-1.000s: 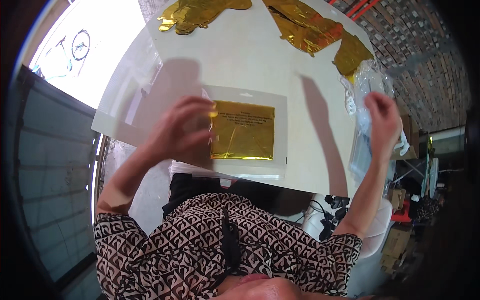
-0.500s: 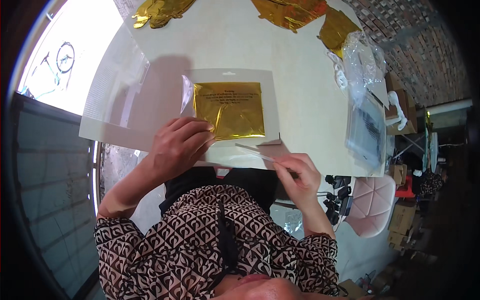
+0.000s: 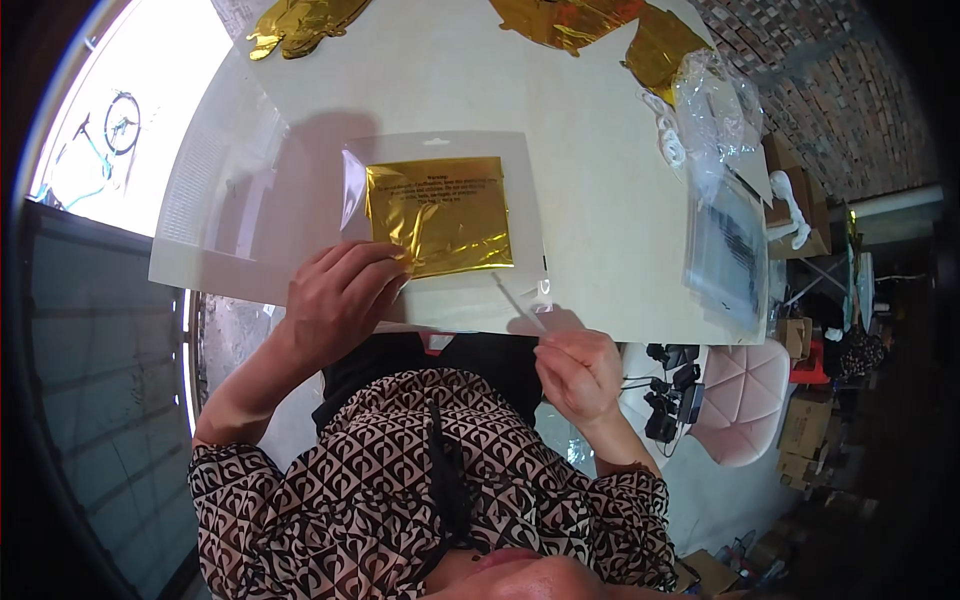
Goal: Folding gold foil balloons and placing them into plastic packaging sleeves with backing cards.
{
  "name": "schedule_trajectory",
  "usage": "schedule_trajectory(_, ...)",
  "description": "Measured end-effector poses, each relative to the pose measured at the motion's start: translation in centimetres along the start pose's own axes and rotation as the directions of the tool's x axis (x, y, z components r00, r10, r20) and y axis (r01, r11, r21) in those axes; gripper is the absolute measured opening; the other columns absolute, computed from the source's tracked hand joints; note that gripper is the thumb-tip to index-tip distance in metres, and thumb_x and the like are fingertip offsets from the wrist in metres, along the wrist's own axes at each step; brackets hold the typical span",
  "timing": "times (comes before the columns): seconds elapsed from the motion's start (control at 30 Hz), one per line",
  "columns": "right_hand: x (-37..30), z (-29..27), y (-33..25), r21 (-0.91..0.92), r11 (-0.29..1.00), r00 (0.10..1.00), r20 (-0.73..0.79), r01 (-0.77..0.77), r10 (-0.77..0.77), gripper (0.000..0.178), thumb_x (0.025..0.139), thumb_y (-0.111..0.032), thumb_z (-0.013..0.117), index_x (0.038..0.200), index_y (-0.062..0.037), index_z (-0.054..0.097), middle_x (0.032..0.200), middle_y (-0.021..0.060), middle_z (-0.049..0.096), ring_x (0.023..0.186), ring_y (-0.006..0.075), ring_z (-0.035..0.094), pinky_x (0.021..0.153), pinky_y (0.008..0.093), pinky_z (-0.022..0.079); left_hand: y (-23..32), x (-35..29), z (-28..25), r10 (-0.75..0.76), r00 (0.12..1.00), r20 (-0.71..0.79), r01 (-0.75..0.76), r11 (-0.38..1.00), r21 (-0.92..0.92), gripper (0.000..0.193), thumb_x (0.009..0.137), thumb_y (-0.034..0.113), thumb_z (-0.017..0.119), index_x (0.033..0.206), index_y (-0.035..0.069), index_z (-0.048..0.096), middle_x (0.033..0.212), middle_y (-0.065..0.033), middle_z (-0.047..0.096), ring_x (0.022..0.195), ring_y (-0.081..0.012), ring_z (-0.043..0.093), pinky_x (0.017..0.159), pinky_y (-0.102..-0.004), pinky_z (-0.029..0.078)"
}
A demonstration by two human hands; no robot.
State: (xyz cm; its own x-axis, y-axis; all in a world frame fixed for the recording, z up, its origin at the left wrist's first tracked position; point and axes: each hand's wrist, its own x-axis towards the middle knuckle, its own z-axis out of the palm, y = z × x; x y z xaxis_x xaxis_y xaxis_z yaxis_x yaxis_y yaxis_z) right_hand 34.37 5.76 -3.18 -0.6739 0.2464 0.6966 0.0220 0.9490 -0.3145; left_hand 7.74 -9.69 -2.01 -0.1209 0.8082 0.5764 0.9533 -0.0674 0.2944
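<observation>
A clear plastic bag (image 3: 440,298) with a hang hole lies flat near the table's front edge. Inside it is a folded gold foil piece (image 3: 438,225), with dark print showing over it. The fingers of my left hand (image 3: 340,300) are closed on the bag's lower left part, by the foil's corner. My right hand (image 3: 582,372), at the table edge, pinches a thin pale straw-like stick (image 3: 522,306). That stick slants up and left over the bag's lower right corner; whether its tip touches the bag or is inside it, I cannot tell.
Gold foil shapes (image 3: 300,25) lie along the far table (image 3: 610,220) edge, with more gold foil (image 3: 665,50) at far right. Crumpled clear plastic (image 3: 715,100) and a stack of clear bags (image 3: 722,260) lie on the right. A pink chair (image 3: 742,405) stands beyond the table.
My right hand has drawn back toward me and turned, its fingers more curled. The stick now points more steeply away from me. My left hand keeps its hold on the bag.
</observation>
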Motion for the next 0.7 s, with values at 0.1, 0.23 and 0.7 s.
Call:
schedule_trajectory(0.1,0.5,0.5,0.2,0.029,0.999,0.999,0.038,0.019,-0.02,0.031,0.067,0.011,0.078,0.091,-0.0072,0.068,0.085,0.0054,0.064,0.075,0.0245,0.066,0.066,0.0335,0.053,-0.1,-0.2,-0.1,0.002,1.0,-0.002,-0.002,1.0,0.01,0.019,0.079,0.009,0.077,0.093,0.006,0.065,0.097,-0.0049,0.07,0.086,-0.0221,0.069,0.071,-0.034,0.055)
schedule_trajectory(0.23,0.8,0.7,0.7,-0.106,0.993,0.998,-0.032,-0.053,0.05,0.029,0.067,0.011,0.077,0.089,-0.0058,0.068,0.084,0.0062,0.063,0.074,0.0243,0.064,0.062,0.0326,0.052,-0.2,0.2,-0.5,0.045,0.999,0.03,-0.045,0.999,0.006,0.017,0.08,0.011,0.076,0.093,0.006,0.066,0.097,-0.0054,0.07,0.087,-0.0237,0.069,0.072,-0.0365,0.055)
schedule_trajectory(0.7,5.8,2.4,-1.0,-0.148,0.938,0.944,0.065,-0.313,0.325,0.02,0.076,0.006,0.075,0.091,-0.0043,0.067,0.084,0.0096,0.061,0.068,0.0252,0.062,0.057,0.0333,0.051,-2.9,8.2,0.6,0.25,0.815,0.523,-0.145,0.961,-0.235,0.048,0.094,0.03,0.063,0.139,0.015,0.057,0.155,-0.0141,0.042,0.148,-0.0342,0.03,0.123,-0.0572,0.014)
